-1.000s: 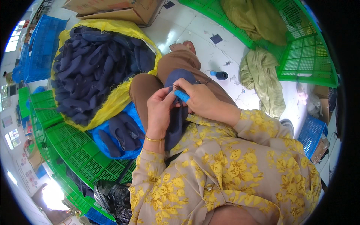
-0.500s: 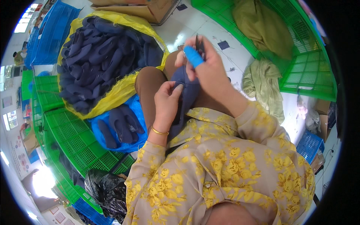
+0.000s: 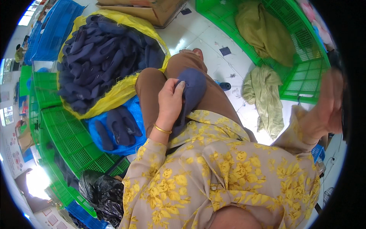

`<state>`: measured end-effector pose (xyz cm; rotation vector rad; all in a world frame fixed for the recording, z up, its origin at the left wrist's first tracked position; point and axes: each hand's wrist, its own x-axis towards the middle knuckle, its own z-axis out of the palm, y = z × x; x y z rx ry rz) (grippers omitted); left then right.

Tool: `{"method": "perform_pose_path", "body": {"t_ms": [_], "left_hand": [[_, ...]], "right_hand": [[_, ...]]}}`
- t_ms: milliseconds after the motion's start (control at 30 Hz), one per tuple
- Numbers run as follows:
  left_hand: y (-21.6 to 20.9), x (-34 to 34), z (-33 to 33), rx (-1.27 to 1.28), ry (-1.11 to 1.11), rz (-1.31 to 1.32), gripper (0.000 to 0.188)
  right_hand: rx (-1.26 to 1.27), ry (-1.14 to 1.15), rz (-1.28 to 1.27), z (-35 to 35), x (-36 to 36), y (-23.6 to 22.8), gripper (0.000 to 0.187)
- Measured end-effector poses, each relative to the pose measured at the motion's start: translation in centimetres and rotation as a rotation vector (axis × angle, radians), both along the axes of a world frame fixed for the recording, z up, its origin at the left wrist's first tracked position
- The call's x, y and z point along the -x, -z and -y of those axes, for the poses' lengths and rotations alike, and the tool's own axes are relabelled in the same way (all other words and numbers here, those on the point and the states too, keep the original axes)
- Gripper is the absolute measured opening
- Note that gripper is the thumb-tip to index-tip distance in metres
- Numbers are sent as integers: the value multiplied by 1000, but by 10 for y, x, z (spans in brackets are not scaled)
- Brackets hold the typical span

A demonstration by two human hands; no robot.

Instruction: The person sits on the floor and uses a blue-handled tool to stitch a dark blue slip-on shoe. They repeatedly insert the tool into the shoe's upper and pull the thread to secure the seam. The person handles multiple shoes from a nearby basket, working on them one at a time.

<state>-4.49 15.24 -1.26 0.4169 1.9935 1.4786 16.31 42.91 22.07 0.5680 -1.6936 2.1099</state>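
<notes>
My left hand point(image 3: 171, 100) is closed on a navy fabric shoe point(image 3: 194, 88) lying across my lap. Its thumb presses on the fabric, and the shoe's rounded end points away from me. Far out to the right, close to the picture's edge, is my right hand point(image 3: 329, 105), raised and smeared by motion. Whatever its fingers hold, if anything, does not show clearly. Several more navy shoes point(image 3: 122, 124) rest on a blue plastic bag point(image 3: 100, 145) left of my knee.
A yellow woven sack point(image 3: 114, 95) full of navy shoes stands front left. Green crates point(image 3: 65, 131) line the left side; another green crate point(image 3: 309, 82) at right holds olive cloth point(image 3: 263, 32). Pale green cloth point(image 3: 263, 99) and a small dark cylinder point(image 3: 225, 86) lie on the floor.
My right hand, which held a dark pointed tool above the shoe, has swung far to the right. The left hand keeps its hold; the shoe's rounded end is now uncovered.
</notes>
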Motion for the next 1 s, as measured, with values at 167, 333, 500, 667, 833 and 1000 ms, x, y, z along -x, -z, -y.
{"method": "perform_pose_path", "body": {"t_ms": [167,333,500,667,833,1000], "left_hand": [[-6,-2,-2,31,59,-910,10],[-29,-5,-6,149,182,-533,17],[-48,0,0,232,418,-512,22],[-53,22,16,62,405,8,10],[-68,28,24,-80,415,275,3],[-63,33,27,-156,418,331,5]], "right_hand": [[-56,-336,39,26,-41,24,22],[-4,-624,-288,76,-5,33,19],[-8,-806,-242,107,-5,40,24],[-195,-311,101,103,38,91,17],[-507,306,479,114,95,168,22],[-738,274,444,117,111,205,23]]}}
